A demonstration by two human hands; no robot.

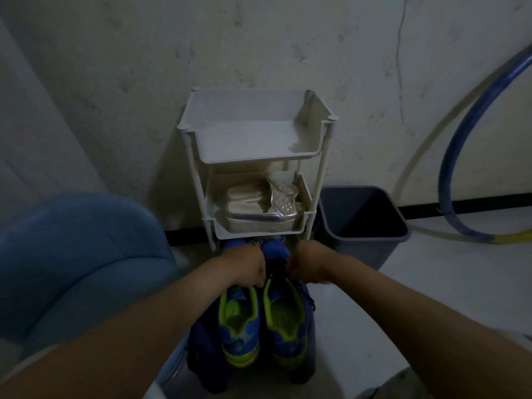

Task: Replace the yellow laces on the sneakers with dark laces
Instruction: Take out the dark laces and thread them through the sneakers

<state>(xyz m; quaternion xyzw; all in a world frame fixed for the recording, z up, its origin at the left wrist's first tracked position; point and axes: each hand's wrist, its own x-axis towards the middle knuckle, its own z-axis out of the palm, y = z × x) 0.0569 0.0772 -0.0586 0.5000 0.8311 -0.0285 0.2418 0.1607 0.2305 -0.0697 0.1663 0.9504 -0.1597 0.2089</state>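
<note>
Two blue sneakers with lime-green linings stand side by side below me, heels toward me: the left sneaker and the right sneaker. Dark laces run over the right sneaker's tongue area. My left hand and my right hand sit over the front of the shoes with fingers curled, both pinching the dark lace between them. The fingertips are hidden behind the knuckles. No yellow lace shows.
A white tiered plastic rack stands against the wall just beyond the shoes, with silver sandals on its middle shelf. A dark bin stands right of it. A blue upholstered chair is at left. A blue hoop leans at right.
</note>
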